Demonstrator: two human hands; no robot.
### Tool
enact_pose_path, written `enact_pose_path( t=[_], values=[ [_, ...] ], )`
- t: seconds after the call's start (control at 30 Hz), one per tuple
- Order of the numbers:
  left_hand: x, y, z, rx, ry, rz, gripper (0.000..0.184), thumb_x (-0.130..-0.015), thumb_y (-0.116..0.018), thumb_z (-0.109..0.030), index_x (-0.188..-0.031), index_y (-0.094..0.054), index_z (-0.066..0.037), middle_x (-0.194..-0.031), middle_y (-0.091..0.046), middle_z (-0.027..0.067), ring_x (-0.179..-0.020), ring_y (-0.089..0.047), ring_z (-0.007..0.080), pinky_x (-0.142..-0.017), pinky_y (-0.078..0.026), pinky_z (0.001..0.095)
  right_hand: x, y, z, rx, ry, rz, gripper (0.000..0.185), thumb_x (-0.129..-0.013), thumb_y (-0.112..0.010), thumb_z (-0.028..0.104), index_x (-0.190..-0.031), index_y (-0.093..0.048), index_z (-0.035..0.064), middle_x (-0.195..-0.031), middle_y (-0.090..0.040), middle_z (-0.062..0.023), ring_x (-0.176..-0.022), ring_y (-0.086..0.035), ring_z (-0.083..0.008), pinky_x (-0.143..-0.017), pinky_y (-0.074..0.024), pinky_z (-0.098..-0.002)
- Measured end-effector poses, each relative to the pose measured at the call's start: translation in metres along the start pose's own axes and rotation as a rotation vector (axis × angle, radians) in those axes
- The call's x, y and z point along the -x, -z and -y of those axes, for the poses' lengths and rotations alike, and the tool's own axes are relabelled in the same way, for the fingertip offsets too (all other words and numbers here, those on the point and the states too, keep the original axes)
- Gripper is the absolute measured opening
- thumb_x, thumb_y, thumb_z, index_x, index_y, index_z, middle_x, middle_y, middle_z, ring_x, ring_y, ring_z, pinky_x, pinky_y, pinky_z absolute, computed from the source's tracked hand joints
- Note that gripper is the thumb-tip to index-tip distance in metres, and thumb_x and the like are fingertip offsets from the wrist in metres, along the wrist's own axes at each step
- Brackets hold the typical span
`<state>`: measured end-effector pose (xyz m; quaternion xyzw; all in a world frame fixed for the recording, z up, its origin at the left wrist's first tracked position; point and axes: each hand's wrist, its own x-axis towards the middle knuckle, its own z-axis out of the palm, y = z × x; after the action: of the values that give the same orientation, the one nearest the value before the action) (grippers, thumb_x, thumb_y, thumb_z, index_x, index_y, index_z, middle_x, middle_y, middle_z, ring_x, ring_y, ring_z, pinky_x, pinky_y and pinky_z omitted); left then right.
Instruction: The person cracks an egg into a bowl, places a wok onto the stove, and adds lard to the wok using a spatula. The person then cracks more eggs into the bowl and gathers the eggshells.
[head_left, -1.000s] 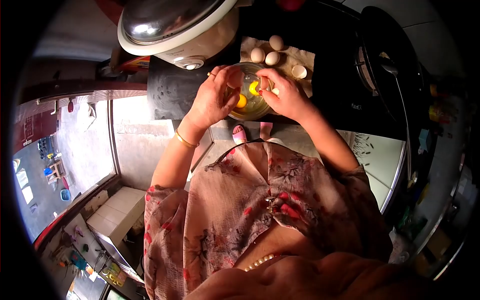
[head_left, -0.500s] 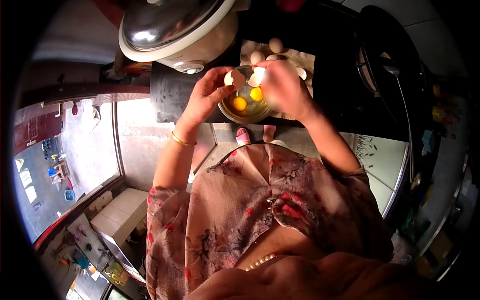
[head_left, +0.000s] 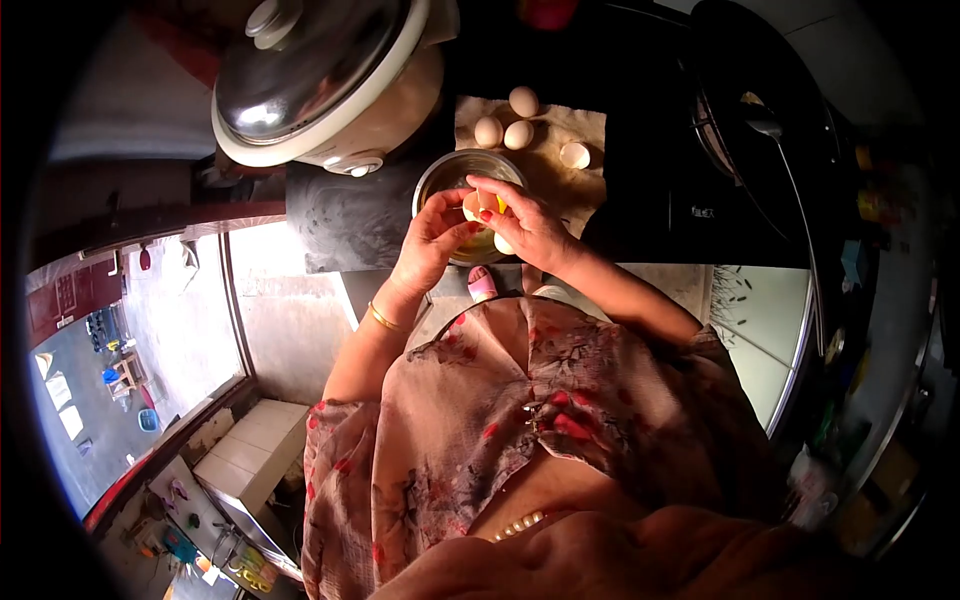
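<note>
Over the metal bowl my two hands are close together. My left hand is closed round a brown eggshell half, its open side facing right. My right hand reaches across with its thumb and fingers at that shell's edge. A paler piece of shell shows beneath the right hand, apparently held in it. Raw egg lies in the bowl, mostly hidden by my hands; a spot of yellow shows between the fingers.
Three whole eggs and an empty eggshell half lie on a brown cloth or paper sheet behind the bowl. A lidded cooker stands at back left. A wok and a long-handled ladle are at right.
My hands have come together from apart, and the right has moved down and left to the left hand's shell. The eggs on the sheet are now uncovered. The whole view has shifted somewhat.
</note>
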<state>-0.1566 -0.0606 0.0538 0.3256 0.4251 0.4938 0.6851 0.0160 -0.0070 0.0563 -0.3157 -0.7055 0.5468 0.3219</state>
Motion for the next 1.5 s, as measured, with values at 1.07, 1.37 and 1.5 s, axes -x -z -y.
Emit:
enact_pose_path(
  t=[1.07,1.37,1.5],
  values=[
    [-0.235,-0.016,0.047,-1.837,-0.299,-0.23,0.033,-0.079,-0.059,-0.031,-0.095,-0.065,-0.003,-0.1,-0.06,0.0153,-0.093,-0.056,0.0376,-0.077,-0.049,0.0465,-0.041,0.141,-0.083,0.54,-0.337,-0.256,0.032,-0.083,-0.057,0.02,-0.112,-0.054,0.0083,-0.098,-0.063,-0.012,-0.093,-0.06,-0.0279,-0.08,-0.0474,-0.0364],
    [-0.238,-0.015,0.034,-1.677,-0.377,0.052,0.03,-0.079,-0.059,-0.023,-0.097,-0.064,0.0,-0.097,-0.06,0.0156,-0.089,-0.057,0.0296,-0.078,-0.048,0.0412,-0.027,0.166,-0.055,-0.136,-0.5,-0.454,0.029,-0.087,-0.055,0.028,-0.107,-0.058,0.0078,-0.091,-0.061,-0.0058,-0.079,-0.06,-0.0186,-0.066,-0.0446,-0.029],
    [-0.184,-0.026,0.002,-0.351,-0.095,-0.003,0.043,-0.079,-0.053,-0.007,-0.121,-0.046,-0.002,-0.101,-0.058,0.0089,-0.093,-0.057,0.0188,-0.08,-0.047,0.0309,-0.012,0.163,-0.039,-0.859,-0.466,-0.346,0.034,-0.089,-0.047,0.034,-0.1,-0.06,0.0051,-0.09,-0.063,-0.0078,-0.075,-0.061,-0.02,-0.06,-0.0422,-0.0277]
  ],
)
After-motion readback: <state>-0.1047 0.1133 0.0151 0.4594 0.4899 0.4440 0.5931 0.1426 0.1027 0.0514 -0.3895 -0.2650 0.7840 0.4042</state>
